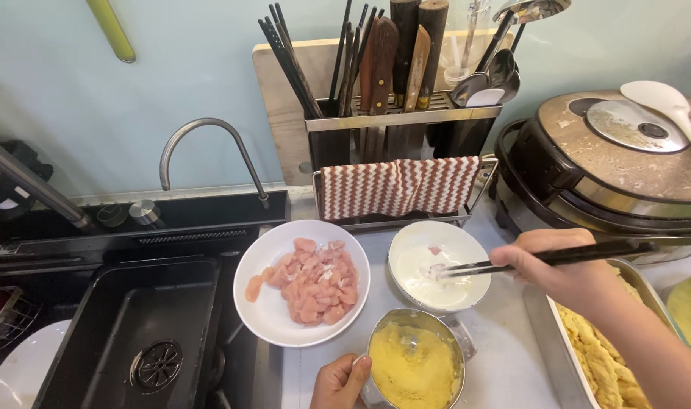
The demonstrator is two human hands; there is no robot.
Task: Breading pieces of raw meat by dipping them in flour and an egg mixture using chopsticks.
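**Chopsticks dip into the white bowl beside the plate of raw meat**

The black rectangular sink fills the lower left, with a curved steel tap above it. At right sits a round brown-lidded rice cooker with a white paddle resting on top. Below it, a rectangular metal tray holds pale yellow breaded pieces.

Beside the sink, a round white plate carries pink raw meat slices. Just right of it stands a white round bowl with white batter inside. In front of both sits a small round steel bowl of yellow crumb-like mix.

The right hand is closed around a pair of dark chopsticks, whose tips meet inside the white bowl, apparently pinching a small piece in the batter. The left hand curls its fingers against the steel bowl's left rim, gripping it.
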